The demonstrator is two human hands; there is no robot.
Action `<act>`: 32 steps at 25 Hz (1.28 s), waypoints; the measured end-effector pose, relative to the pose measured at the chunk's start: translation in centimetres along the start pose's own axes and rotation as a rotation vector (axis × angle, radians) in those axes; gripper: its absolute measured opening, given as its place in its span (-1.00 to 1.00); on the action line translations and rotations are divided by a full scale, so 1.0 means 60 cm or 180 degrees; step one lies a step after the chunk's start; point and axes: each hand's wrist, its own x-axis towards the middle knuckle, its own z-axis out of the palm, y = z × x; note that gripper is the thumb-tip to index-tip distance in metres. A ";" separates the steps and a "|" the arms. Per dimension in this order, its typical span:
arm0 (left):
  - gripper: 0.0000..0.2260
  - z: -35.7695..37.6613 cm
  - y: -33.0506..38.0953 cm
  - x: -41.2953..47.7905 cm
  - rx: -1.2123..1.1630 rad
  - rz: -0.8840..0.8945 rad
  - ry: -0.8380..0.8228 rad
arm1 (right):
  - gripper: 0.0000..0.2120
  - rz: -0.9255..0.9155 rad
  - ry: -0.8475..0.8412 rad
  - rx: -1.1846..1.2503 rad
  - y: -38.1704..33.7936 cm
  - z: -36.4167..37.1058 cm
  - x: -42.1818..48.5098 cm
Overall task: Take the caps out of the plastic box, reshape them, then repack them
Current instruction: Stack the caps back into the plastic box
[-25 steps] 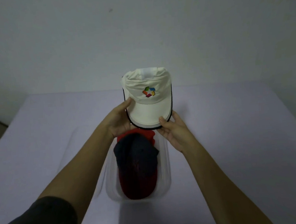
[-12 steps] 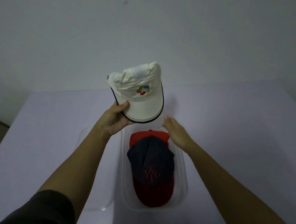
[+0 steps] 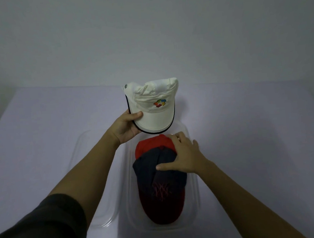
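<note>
My left hand [image 3: 127, 126] grips a white cap [image 3: 152, 108] by the left side of its brim, holding it up over the far end of the clear plastic box [image 3: 195, 199]. The cap bears a small multicoloured logo and a dark brim edge. Inside the box lies a navy cap [image 3: 156, 178] with a dark red brim and red stitched emblem, on top of a red cap [image 3: 150, 143]. My right hand [image 3: 183, 156] rests flat on the crown of the navy cap, fingers spread, thumb pointing left.
The box's clear lid [image 3: 93, 179] lies flat on the table just left of the box. A pale lilac cloth [image 3: 41, 127] covers the table. A plain wall rises behind the far edge.
My right hand let go of the white cap's brim and came down onto the navy cap in the box. My left hand alone now holds the white cap, tilted slightly left.
</note>
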 end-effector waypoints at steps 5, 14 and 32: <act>-0.40 -0.015 -0.007 0.018 -0.0027 -0.0052 0.0045 | 0.07 -0.0276 0.0280 -0.0115 0.009 0.010 -0.022; -0.60 0.003 -0.041 0.010 0.0441 -0.1030 0.0301 | 0.01 -0.0276 0.0593 -0.0036 0.007 0.015 -0.038; -0.40 0.041 -0.051 -0.018 0.2568 -0.1225 0.1248 | -0.57 -0.0749 0.1370 -0.0185 0.079 -0.051 0.086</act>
